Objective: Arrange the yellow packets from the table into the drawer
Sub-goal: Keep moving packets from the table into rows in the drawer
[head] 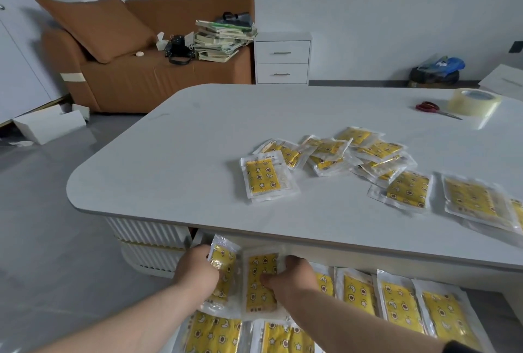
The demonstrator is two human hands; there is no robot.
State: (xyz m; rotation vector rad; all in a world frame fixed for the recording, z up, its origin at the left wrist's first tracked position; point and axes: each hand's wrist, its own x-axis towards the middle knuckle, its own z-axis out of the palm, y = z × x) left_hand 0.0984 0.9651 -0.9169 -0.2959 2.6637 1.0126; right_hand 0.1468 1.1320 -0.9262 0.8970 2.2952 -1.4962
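Below the table (184,160), left hand (198,272) and right hand (294,277) fingers each grip a yellow packet (256,297), print unreadable.

Right half of table (169,168) top: yellow packets (353,160), clear-edged with star and moon print, in a loose overlapping heap. Drawer (200,240) open under the table's near edge, stowed packets (396,301) flat in rows. Two tilted packets (260,282) leftmost under that edge.

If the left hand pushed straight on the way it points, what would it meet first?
The left hand would likely meet the drawer at its far corner under the table; depth is unclear.
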